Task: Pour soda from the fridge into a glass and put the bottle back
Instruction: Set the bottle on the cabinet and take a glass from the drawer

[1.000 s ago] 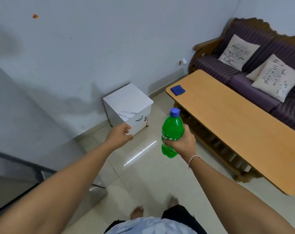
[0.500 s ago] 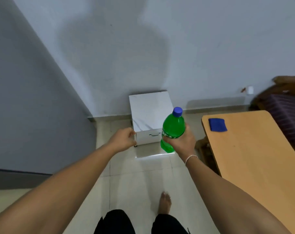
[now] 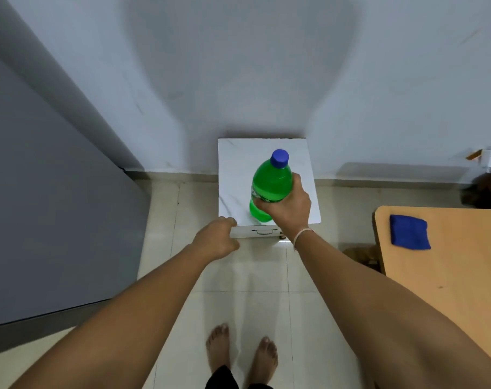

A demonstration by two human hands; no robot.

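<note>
Above the small white cabinet (image 3: pixel 266 175) at the far wall, the right hand (image 3: pixel 289 209) holds the green soda bottle (image 3: pixel 271 186) upright, fingers wrapped around its lower body, blue cap (image 3: pixel 279 158) on top. The left hand (image 3: pixel 217 241) hangs just left of it, loosely curled and holding nothing. No glass is visible, so the pouring stage cannot be judged. The grey panel (image 3: pixel 56 206) on the left may be the fridge. It seems the bottle is being carried or set down. To do this well, the person should keep it vertical, grip firm, lower the base flat onto the top, and use the free hand for the cap.
</note>
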